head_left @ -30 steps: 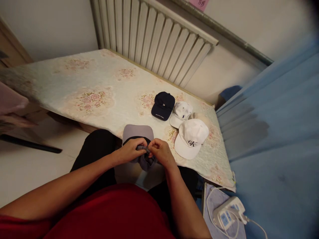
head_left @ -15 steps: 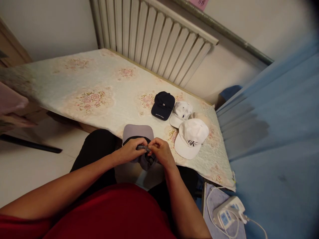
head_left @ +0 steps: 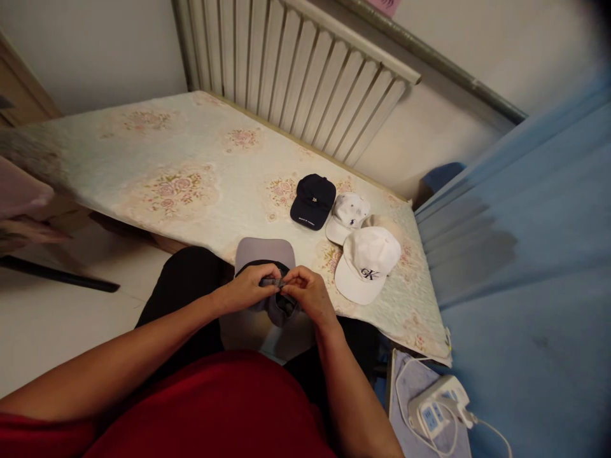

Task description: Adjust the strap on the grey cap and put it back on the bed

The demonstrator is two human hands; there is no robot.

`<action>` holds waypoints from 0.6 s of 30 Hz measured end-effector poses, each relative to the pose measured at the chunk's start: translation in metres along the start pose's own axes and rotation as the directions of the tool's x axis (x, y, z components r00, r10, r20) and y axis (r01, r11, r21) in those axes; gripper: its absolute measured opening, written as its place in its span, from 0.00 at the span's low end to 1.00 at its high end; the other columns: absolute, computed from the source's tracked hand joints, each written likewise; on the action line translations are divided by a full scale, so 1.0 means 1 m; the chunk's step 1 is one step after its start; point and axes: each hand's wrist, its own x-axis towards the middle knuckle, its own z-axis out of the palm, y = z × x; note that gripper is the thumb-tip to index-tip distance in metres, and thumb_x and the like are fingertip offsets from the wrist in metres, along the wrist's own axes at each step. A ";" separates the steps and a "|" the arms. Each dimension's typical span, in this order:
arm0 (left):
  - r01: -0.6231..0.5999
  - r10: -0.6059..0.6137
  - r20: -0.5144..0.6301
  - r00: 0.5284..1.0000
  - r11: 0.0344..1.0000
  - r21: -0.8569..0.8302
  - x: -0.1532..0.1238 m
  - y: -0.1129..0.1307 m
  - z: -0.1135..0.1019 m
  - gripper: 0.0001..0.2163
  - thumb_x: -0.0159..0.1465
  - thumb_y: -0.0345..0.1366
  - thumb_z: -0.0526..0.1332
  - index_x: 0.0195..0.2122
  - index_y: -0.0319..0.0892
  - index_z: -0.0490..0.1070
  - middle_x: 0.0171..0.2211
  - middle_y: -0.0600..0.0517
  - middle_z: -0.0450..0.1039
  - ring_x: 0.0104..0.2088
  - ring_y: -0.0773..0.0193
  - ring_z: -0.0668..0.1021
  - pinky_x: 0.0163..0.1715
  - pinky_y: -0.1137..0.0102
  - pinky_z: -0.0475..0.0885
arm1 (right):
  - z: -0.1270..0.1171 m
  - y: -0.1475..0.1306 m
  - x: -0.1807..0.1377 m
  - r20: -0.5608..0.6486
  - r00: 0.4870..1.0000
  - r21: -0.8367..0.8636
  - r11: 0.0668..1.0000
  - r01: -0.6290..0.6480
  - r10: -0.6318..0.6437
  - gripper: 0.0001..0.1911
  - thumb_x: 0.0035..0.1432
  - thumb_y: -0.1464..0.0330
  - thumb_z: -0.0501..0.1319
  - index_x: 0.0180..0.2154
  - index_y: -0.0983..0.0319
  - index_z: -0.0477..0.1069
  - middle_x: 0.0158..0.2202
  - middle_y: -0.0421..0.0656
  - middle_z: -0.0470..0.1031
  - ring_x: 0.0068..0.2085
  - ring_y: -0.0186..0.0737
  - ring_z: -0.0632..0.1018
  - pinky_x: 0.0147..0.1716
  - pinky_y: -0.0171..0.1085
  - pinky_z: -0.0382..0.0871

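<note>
A grey cap (head_left: 264,252) lies upside down at the near edge of the floral-covered table (head_left: 191,159), brim pointing away from me. My left hand (head_left: 248,289) and my right hand (head_left: 308,292) both pinch the cap's back strap (head_left: 278,284), fingertips almost touching. On the table to the right lie a navy cap (head_left: 312,200), a small white cap (head_left: 347,215) and a larger white cap with a dark logo (head_left: 366,262).
A white radiator (head_left: 296,70) stands against the wall behind the table. A blue curtain (head_left: 525,254) hangs at the right. A white power strip with a cable (head_left: 436,410) lies on a cloth at lower right. A dark rod (head_left: 57,275) lies on the floor at left.
My fingers have shifted slightly on the strap; the cap and both hands stay in the same place.
</note>
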 end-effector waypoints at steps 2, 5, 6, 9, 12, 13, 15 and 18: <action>0.004 -0.004 0.007 1.000 1.000 -0.002 0.001 -0.001 0.000 0.06 0.58 0.37 0.58 0.33 0.41 0.69 0.29 0.55 0.69 0.32 0.64 0.71 0.34 0.70 0.65 | 0.002 0.001 0.000 -0.036 0.999 -0.087 0.996 0.032 -0.035 0.07 0.44 0.73 0.65 0.29 0.60 0.71 0.23 0.35 0.70 0.25 0.32 0.72 0.26 0.32 0.66; 0.037 -0.036 0.018 0.999 0.999 -0.032 0.002 0.000 -0.001 0.05 0.57 0.36 0.58 0.33 0.41 0.68 0.29 0.55 0.68 0.32 0.64 0.71 0.34 0.71 0.65 | 0.006 0.000 0.000 -0.064 0.990 -0.213 0.971 0.108 -0.124 0.07 0.44 0.74 0.64 0.29 0.59 0.71 0.27 0.35 0.68 0.25 0.31 0.69 0.24 0.31 0.63; 0.049 -0.048 0.029 0.998 0.997 -0.052 0.002 0.000 -0.002 0.05 0.57 0.36 0.58 0.33 0.41 0.68 0.30 0.55 0.69 0.33 0.64 0.71 0.34 0.70 0.65 | 0.007 -0.001 -0.001 -0.063 0.986 -0.243 0.961 0.134 -0.154 0.07 0.45 0.74 0.64 0.30 0.59 0.71 0.28 0.35 0.68 0.25 0.30 0.69 0.24 0.31 0.63; 0.082 -0.077 0.058 0.995 0.992 -0.098 0.003 0.003 -0.003 0.06 0.56 0.36 0.59 0.34 0.41 0.68 0.32 0.54 0.71 0.34 0.63 0.73 0.35 0.70 0.67 | 0.010 -0.002 -0.002 -0.051 0.970 -0.324 0.923 0.209 -0.237 0.08 0.45 0.75 0.64 0.30 0.59 0.70 0.31 0.36 0.66 0.26 0.30 0.70 0.26 0.32 0.65; 0.121 -0.116 0.044 0.992 0.983 -0.138 0.002 0.005 -0.003 0.07 0.55 0.36 0.59 0.35 0.42 0.68 0.32 0.53 0.72 0.35 0.62 0.74 0.35 0.69 0.67 | 0.012 -0.003 -0.002 -0.053 0.951 -0.407 0.876 0.258 -0.304 0.08 0.46 0.76 0.62 0.30 0.59 0.69 0.32 0.36 0.67 0.27 0.30 0.70 0.28 0.32 0.67; 0.135 -0.130 0.039 0.991 0.977 -0.166 0.001 0.006 -0.002 0.08 0.54 0.36 0.59 0.35 0.42 0.68 0.32 0.53 0.72 0.35 0.62 0.74 0.35 0.69 0.68 | 0.012 -0.003 -0.002 -0.058 0.947 -0.425 0.866 0.264 -0.317 0.08 0.46 0.77 0.61 0.30 0.59 0.69 0.33 0.37 0.67 0.27 0.30 0.70 0.28 0.32 0.66; 0.161 -0.157 0.037 0.987 0.956 -0.247 0.000 0.008 -0.002 0.10 0.53 0.36 0.60 0.37 0.42 0.67 0.32 0.53 0.72 0.34 0.63 0.74 0.34 0.69 0.68 | 0.012 -0.003 -0.002 -0.064 0.947 -0.439 0.861 0.258 -0.316 0.08 0.47 0.77 0.60 0.30 0.59 0.69 0.32 0.37 0.68 0.27 0.31 0.70 0.28 0.32 0.66; 0.190 -0.195 0.024 0.981 0.915 -0.356 -0.001 0.010 -0.001 0.11 0.55 0.39 0.60 0.37 0.42 0.65 0.30 0.55 0.71 0.31 0.66 0.73 0.32 0.71 0.66 | 0.012 -0.002 -0.003 -0.070 0.961 -0.421 0.881 0.216 -0.269 0.08 0.47 0.76 0.60 0.31 0.59 0.69 0.29 0.36 0.68 0.27 0.32 0.70 0.28 0.33 0.66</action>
